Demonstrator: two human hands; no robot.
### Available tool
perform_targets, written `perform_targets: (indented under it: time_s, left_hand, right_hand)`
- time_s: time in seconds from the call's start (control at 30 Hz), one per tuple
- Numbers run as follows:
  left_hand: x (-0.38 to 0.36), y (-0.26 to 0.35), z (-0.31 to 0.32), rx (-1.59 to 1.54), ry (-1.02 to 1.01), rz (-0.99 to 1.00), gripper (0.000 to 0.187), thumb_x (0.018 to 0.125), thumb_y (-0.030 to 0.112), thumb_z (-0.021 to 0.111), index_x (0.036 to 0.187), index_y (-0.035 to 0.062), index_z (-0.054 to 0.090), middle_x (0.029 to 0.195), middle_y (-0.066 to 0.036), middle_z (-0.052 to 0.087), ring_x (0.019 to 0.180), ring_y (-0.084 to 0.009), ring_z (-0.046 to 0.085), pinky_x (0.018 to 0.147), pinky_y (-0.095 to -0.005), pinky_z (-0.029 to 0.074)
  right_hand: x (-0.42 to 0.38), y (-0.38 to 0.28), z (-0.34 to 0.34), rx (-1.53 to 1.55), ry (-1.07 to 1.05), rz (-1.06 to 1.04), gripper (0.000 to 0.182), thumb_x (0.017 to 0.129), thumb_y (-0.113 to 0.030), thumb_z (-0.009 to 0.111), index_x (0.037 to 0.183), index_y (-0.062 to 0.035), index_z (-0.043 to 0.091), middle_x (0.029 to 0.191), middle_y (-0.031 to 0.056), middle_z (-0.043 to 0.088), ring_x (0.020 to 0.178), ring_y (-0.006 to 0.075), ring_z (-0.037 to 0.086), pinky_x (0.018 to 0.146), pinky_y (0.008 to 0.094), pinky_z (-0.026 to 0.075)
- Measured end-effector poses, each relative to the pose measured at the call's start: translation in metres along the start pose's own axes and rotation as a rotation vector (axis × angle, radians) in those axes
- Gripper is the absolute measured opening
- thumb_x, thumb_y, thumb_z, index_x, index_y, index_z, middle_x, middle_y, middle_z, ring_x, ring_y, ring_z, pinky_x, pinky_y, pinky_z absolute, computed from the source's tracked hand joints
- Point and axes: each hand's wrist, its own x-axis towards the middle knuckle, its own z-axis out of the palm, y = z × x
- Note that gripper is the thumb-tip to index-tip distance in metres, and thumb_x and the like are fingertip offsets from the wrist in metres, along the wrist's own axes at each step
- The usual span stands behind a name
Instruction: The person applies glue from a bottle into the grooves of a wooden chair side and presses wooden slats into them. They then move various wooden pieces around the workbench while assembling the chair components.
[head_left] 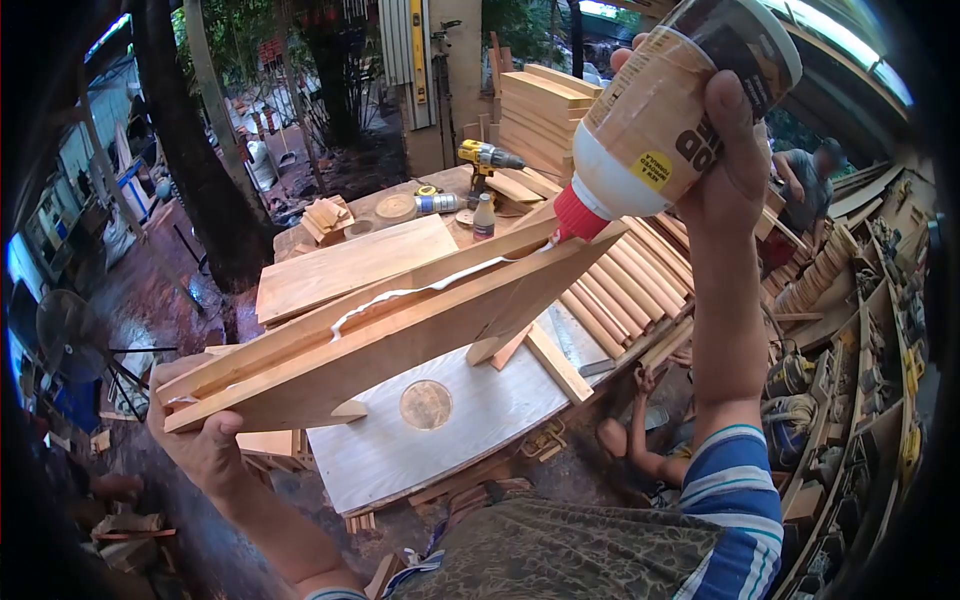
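Note:
My right hand (735,140) is wrapped round a large glue bottle (650,120), tipped with its red cap (580,212) down at the far right end of a grooved wooden piece (400,340). A wavy line of white glue (430,286) runs along the groove from the cap toward the left, with a small patch near the left end. My left hand (205,430) grips that left end, thumb on the near face and fingers behind. The piece is held tilted above the workbench, its right end higher.
Below lies a pale board (470,430) with a round mark. Behind are a flat panel (360,265), a yellow drill (488,160), a small bottle (484,218) and stacked wood (545,115). Wooden strips (630,285) lie right. A person (808,180) is at the right; another's arm (640,450) shows below.

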Motion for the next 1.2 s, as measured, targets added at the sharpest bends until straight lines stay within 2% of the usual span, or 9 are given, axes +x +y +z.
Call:
perform_targets:
  time_s: [0.37, 0.47, 0.57, 0.73, 0.87, 1.03, 1.07, 1.13, 1.2]
  left_hand:
    - [-0.008, 0.006, 0.0, 0.173, 0.023, 0.063, 0.087, 0.066, 0.072, 0.086, 0.105, -0.0022, 0.061, 0.102, -0.012, 0.064, 0.095, -0.0196, 0.063, 0.085, -0.032, 0.049]
    - [-0.019, 0.002, -0.007, 0.135, 0.019, 0.096, 0.088, 0.065, 0.069, 0.089, 0.106, -0.0026, 0.059, 0.103, -0.013, 0.062, 0.095, -0.0232, 0.063, 0.084, -0.0336, 0.051]
    - [-0.028, -0.001, -0.013, 0.054, -0.016, 0.084, 0.089, 0.063, 0.063, 0.092, 0.112, -0.0017, 0.056, 0.105, -0.014, 0.061, 0.096, -0.0249, 0.064, 0.086, -0.0353, 0.054]
    - [-0.035, 0.001, -0.016, 0.024, -0.021, 0.056, 0.089, 0.063, 0.059, 0.094, 0.115, -0.0008, 0.054, 0.105, -0.015, 0.061, 0.098, -0.0255, 0.066, 0.089, -0.0375, 0.057]
    - [-0.043, 0.005, -0.019, -0.016, -0.064, 0.034, 0.087, 0.065, 0.055, 0.095, 0.118, -0.0001, 0.053, 0.107, -0.015, 0.061, 0.103, -0.0258, 0.065, 0.09, -0.0385, 0.057]
    - [-0.059, 0.0, -0.04, -0.137, -0.218, -0.002, 0.09, 0.067, 0.049, 0.096, 0.126, 0.0007, 0.05, 0.119, -0.018, 0.057, 0.113, -0.0281, 0.061, 0.099, -0.0436, 0.053]
    - [-0.062, 0.001, -0.039, -0.107, -0.212, 0.036, 0.088, 0.072, 0.052, 0.092, 0.128, -0.0006, 0.05, 0.117, -0.019, 0.059, 0.111, -0.0301, 0.063, 0.099, -0.0435, 0.053]
    - [-0.069, -0.003, -0.053, -0.106, -0.276, 0.065, 0.086, 0.078, 0.05, 0.089, 0.134, -0.0015, 0.049, 0.12, -0.02, 0.06, 0.113, -0.0335, 0.065, 0.105, -0.0459, 0.052]
    - [-0.069, -0.007, -0.055, -0.162, -0.342, 0.102, 0.086, 0.078, 0.05, 0.088, 0.134, -0.0013, 0.048, 0.121, -0.02, 0.059, 0.114, -0.0332, 0.064, 0.106, -0.0464, 0.051]
  right_hand:
    - [0.004, -0.017, -0.037, -0.13, -0.041, 0.071, 0.073, 0.099, -0.045, 0.066, 0.145, 0.0073, 0.046, 0.136, 0.0282, 0.061, 0.128, 0.037, 0.062, 0.104, 0.0518, 0.056]
    - [0.001, -0.02, -0.037, -0.134, 0.035, 0.107, 0.079, 0.098, -0.05, 0.065, 0.147, 0.0079, 0.044, 0.139, 0.028, 0.059, 0.127, 0.037, 0.063, 0.106, 0.0522, 0.054]
    - [-0.011, -0.036, -0.042, -0.099, -0.07, 0.217, 0.088, 0.096, -0.057, 0.064, 0.15, 0.0086, 0.041, 0.14, 0.0271, 0.058, 0.126, 0.0379, 0.063, 0.106, 0.0521, 0.054]
    - [-0.022, -0.041, -0.026, -0.289, 0.045, 0.023, 0.099, 0.092, -0.065, 0.064, 0.152, 0.0093, 0.036, 0.142, 0.0289, 0.056, 0.125, 0.0415, 0.063, 0.106, 0.0517, 0.054]
    - [-0.029, -0.05, -0.036, -0.333, 0.046, 0.023, 0.102, 0.091, -0.068, 0.063, 0.153, 0.0093, 0.035, 0.142, 0.0285, 0.057, 0.125, 0.0421, 0.063, 0.106, 0.053, 0.053]
    - [-0.031, -0.054, -0.041, -0.054, -0.045, 0.158, 0.107, 0.089, -0.07, 0.064, 0.154, 0.0095, 0.032, 0.14, 0.0286, 0.057, 0.123, 0.0419, 0.064, 0.104, 0.0529, 0.054]
    - [-0.032, -0.053, -0.037, -0.063, -0.036, 0.172, 0.107, 0.089, -0.07, 0.064, 0.154, 0.0095, 0.032, 0.14, 0.0286, 0.057, 0.123, 0.0419, 0.064, 0.104, 0.0529, 0.054]
    - [-0.029, -0.048, -0.019, 0.088, -0.063, 0.166, 0.089, 0.087, -0.059, 0.074, 0.146, 0.0032, 0.049, 0.128, 0.0248, 0.066, 0.116, 0.0367, 0.068, 0.099, 0.0474, 0.057]
    - [-0.026, -0.042, -0.004, 0.136, -0.118, 0.169, 0.082, 0.091, -0.058, 0.071, 0.14, 0.0038, 0.051, 0.123, 0.0243, 0.065, 0.109, 0.0355, 0.069, 0.091, 0.0487, 0.06]
